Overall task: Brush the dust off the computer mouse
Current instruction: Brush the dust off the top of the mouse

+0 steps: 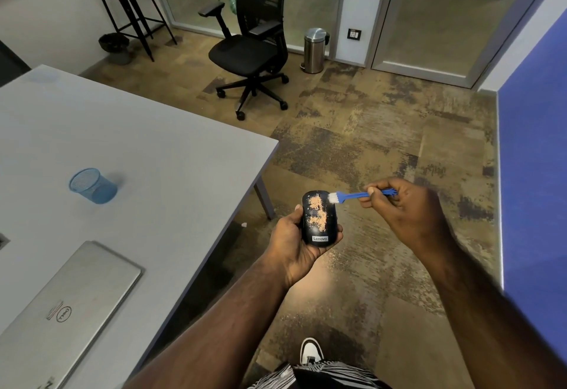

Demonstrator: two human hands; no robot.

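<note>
My left hand cradles a black computer mouse from below, off the table's right edge and above the floor. Orange-tan dust lies in patches along the mouse's top. My right hand pinches a small blue brush by its handle. The brush's white bristles rest at the mouse's upper right edge, beside the dust.
A grey table fills the left, carrying a blue mesh cup and a closed silver laptop. Farther back stand a black office chair, a steel bin and a tall stool. A blue wall panel is at right.
</note>
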